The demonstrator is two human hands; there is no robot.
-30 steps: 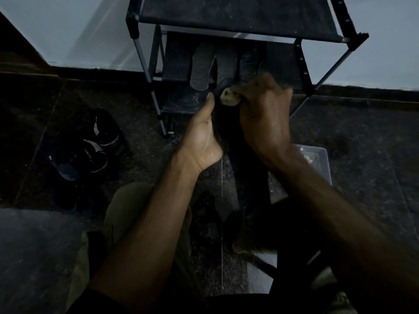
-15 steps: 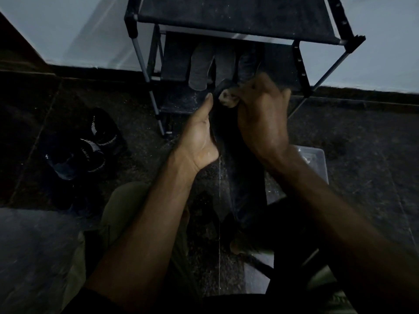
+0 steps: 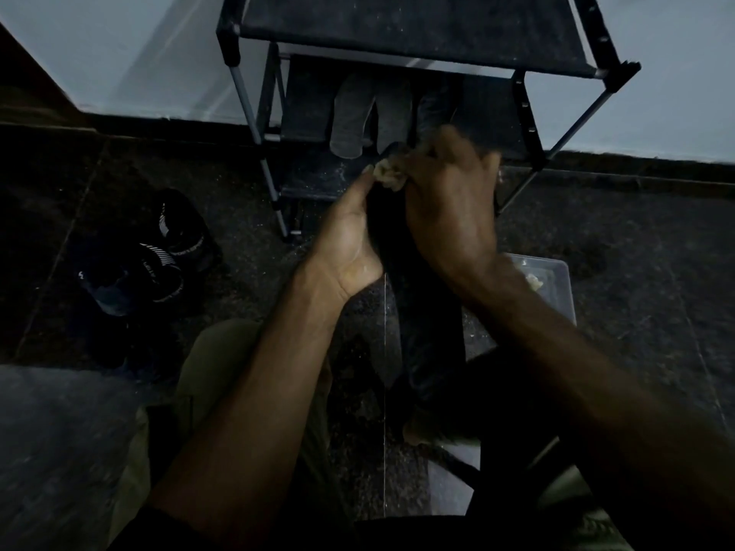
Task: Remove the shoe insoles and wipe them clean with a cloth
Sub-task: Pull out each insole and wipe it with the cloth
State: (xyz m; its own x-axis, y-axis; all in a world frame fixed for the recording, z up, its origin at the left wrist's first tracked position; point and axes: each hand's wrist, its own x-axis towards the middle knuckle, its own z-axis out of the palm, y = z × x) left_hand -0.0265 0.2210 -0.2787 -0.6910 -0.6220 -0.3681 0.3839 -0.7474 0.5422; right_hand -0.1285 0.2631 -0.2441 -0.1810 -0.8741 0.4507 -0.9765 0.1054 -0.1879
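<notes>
Right fingers (image 3: 433, 161) pinch cloth (image 3: 389, 173) atop insole (image 3: 427, 312), left hand (image 3: 350, 236) beneath

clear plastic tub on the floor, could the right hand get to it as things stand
Probably yes: the tub sits open just beside the right forearm, nothing over it, though the right hand grips the cloth.

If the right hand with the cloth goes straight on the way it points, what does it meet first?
Probably the grey insoles propped on the shoe rack, just beyond the right hand and cloth; depth is unclear.
</notes>
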